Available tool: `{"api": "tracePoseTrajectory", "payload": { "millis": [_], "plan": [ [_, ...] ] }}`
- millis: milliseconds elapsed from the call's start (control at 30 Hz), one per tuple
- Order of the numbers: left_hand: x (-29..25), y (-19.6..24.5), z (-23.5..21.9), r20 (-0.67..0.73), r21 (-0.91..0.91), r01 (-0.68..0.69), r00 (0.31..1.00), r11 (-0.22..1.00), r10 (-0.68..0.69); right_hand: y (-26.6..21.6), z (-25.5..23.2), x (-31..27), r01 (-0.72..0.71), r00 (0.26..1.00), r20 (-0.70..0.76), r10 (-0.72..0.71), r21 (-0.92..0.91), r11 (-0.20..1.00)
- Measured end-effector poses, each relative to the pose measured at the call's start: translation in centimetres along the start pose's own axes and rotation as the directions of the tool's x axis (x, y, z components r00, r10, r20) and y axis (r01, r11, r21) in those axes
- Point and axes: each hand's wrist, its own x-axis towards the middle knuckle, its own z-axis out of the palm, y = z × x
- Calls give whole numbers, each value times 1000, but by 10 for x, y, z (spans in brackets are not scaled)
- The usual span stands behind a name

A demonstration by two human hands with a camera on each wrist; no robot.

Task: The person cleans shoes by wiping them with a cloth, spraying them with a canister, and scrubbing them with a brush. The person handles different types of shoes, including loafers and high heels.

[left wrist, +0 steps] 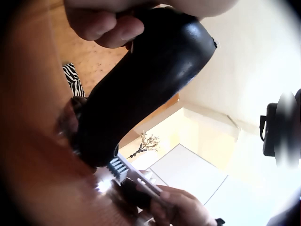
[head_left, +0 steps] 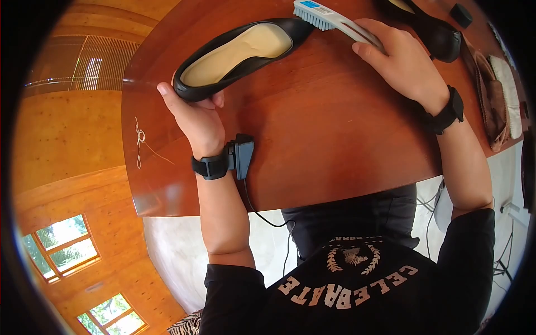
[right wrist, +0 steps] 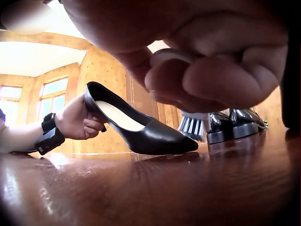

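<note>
Now L hand (head_left: 198, 123) grips blk shoe (right wrist: 148, 134); R hand (head_left: 405, 64), brush (head_left: 333, 18) nr toe (right wrist: 181, 143).

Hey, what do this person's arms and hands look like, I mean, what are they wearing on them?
Black short sleeves leave both forearms bare. The left hand and right hand wear no gloves. The left wrist has a black strap with a boxy dark device and thin black cable; the right has a black band.

Homelike rm, wood walls (head_left: 72, 134)
</note>
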Motion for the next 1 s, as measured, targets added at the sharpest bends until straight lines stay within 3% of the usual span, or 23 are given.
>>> {"api": "tracePoseTrajectory", "payload": {
  "millis": [133, 233, 333, 433, 533, 633, 733, 900, 967, 1000],
  "plan": [
    [-1, -3, -6, 100, 140, -168, 983, 976, 155, 0, 0, 0, 68, 997, -37, -66, 67, 995],
    [-5, 1, 0, 189, 222, -337, 935, 915, 299, -2, -2, 1, 31, 999, -43, -25, 149, 988],
    [-7, 0, -1, 254, 230, -350, 922, 908, 291, 6, -1, 2, 9, 998, -58, 1, 179, 984],
    [-8, 1, -2, 278, 216, -337, 921, 916, 273, -8, -9, 0, -55, 997, 64, 34, 353, 934],
    [-9, 4, -2, 297, 251, -347, 916, 904, 269, -9, -9, -1, 36, 992, 94, -88, 454, 890],
    [-11, 6, 0, 300, 255, -337, 919, 906, 257, -4, -5, -1, 13, 999, 33, -28, 373, 928],
    [-11, 7, 2, 305, 253, -343, 916, 904, 262, -6, -10, 1, -122, 992, 54, 111, 296, 947],
    [-11, 7, 2, 311, 165, -346, 907, 924, 284, -3, 0, -1, 248, 967, -45, -252, 413, 877],
    [-11, 6, 2, 310, 113, -340, 905, 934, 292, -2, 5, -2, 315, 944, -67, -324, 480, 819],
    [-11, 6, 3, 312, 103, -336, 904, 936, 291, -4, 2, -2, 257, 961, -28, -275, 460, 850]
  ]
}}
